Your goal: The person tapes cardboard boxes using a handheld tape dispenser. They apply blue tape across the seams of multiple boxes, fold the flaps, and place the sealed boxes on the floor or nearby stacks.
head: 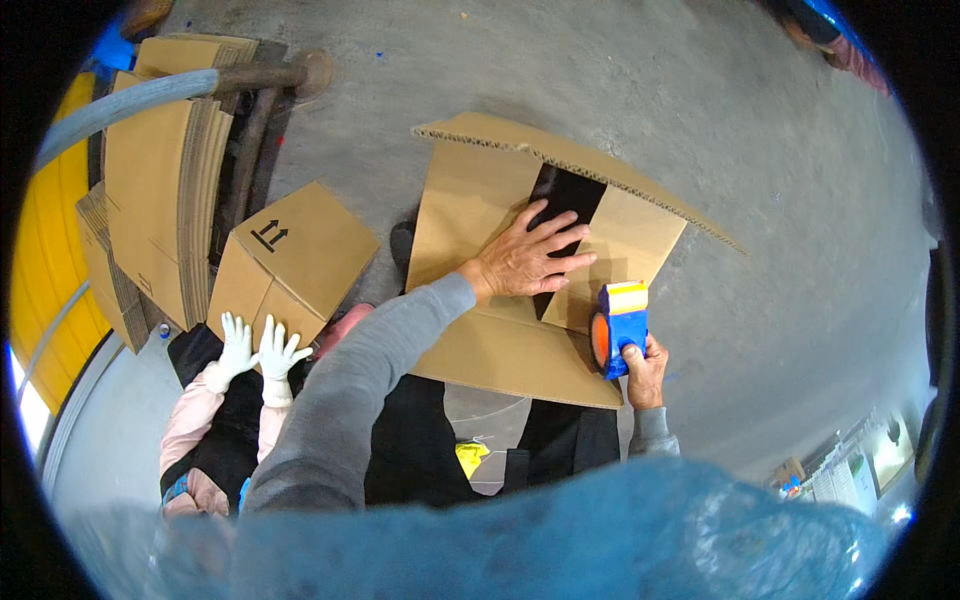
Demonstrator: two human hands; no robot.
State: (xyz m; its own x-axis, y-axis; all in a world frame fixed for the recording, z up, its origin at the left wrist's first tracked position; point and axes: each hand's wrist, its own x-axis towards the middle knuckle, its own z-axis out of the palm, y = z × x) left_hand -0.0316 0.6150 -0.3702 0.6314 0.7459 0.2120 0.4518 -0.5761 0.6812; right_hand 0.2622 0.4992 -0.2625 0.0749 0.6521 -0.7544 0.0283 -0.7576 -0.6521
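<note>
In front of me stands a cardboard box [480, 195] with its far and near flaps spread outward. A dark strip [571, 196] shows between its two side flaps; whether it is a gap or a surface I cannot tell. My left hand [534, 251] lies spread over the left side flap and the strip, holding nothing. My right hand [646, 371] grips a blue tape dispenser [626, 330] over the box's near right corner. An orange roll or wheel shows on the dispenser's left side.
At left a co-worker's white-gloved hands [259, 351] touch a closed carton [307, 247] printed with two arrows. Behind it are stacks of flattened cardboard [146, 187] and a curved metal tube [165, 86]. A yellow item [471, 456] lies between my legs. Part of another person [855, 60] shows far right.
</note>
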